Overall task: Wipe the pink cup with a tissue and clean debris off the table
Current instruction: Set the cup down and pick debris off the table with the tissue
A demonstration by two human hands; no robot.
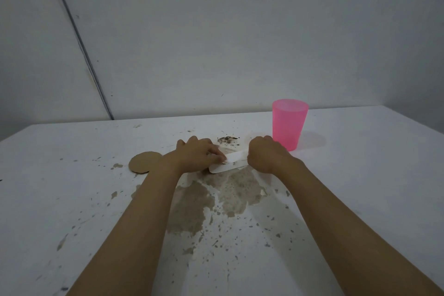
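White tissue (228, 163), folded flat, lay pinched between our two hands on the table (360, 187): our left hand (195, 155) gripped its near-left end with curled fingers, and our right hand (264, 155) closed over its right end. Just beyond the tissue sat a small heap of dark debris (227, 139). The pink cup (288, 127) stood upright just right of our right hand. A brown cardboard disc (143, 162) lay left of our left wrist.
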